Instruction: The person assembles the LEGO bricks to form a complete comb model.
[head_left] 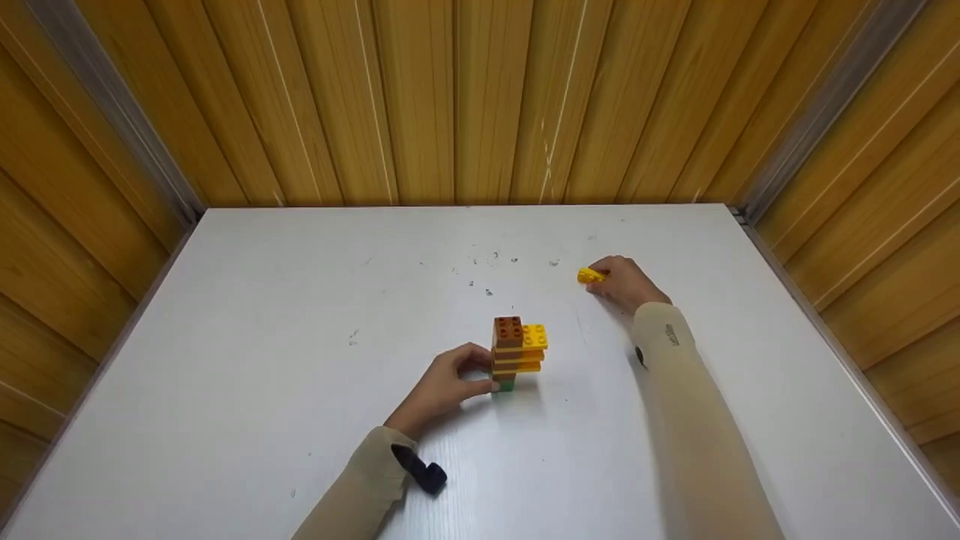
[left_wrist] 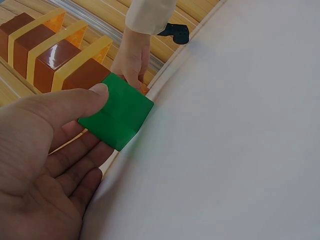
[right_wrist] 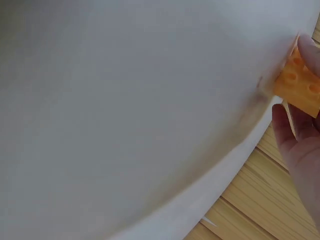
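A stack of toy building bricks stands upright on the white table, with a green brick [head_left: 506,386] at its foot and a brown brick [head_left: 507,330] on top. Between brown bricks, yellow plates [head_left: 535,337] jut out to the right. My left hand [head_left: 448,381] grips the stack low on its left side; the left wrist view shows the thumb on the green brick [left_wrist: 117,112] and the fingers behind it. Farther back on the right, my right hand [head_left: 626,285] pinches a yellow brick [head_left: 589,275], whose studs show in the right wrist view.
The white table [head_left: 262,337] carries small dark scuff marks behind the stack. Wood-patterned panels [head_left: 480,105] rise along its back and both sides, with grey metal posts [head_left: 124,112] at the corners. A black strap [head_left: 420,469] hangs at the left cuff.
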